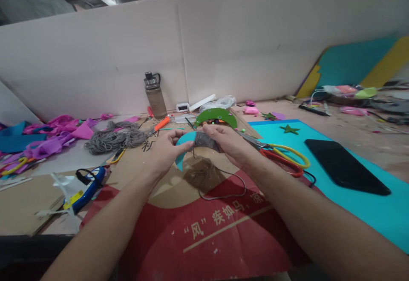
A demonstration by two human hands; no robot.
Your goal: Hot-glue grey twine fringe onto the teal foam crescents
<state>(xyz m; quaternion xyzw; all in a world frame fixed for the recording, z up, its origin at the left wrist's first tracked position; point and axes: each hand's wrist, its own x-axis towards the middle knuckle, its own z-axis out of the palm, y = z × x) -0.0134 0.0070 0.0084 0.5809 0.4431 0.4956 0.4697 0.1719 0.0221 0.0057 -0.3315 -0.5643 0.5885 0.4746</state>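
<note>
Between my two hands is a curved blue crescent (pixel 184 140), its right part wrapped in grey yarn (pixel 205 141). My left hand (pixel 171 148) pinches the bare blue side, thumb on the front. Around the wrapped end my right hand (pixel 228 142) is closed, with the thumb on top. A loose strand of yarn (pixel 220 198) hangs down and loops over the cardboard (pixel 172 187) below. Just behind my hands stands a green curved piece (pixel 217 115) with small coloured dots. Scissors (pixel 284 157) with red and yellow handles lie beside my right forearm.
Grey yarn skeins (pixel 116 137), an orange-handled cutter (pixel 162 123) and a bottle (pixel 155 98) are at the back left. A black phone (pixel 347 166) and green star (pixel 289 130) rest on the blue sheet (pixel 377 213) at right. A blue tool (pixel 86 189) lies left.
</note>
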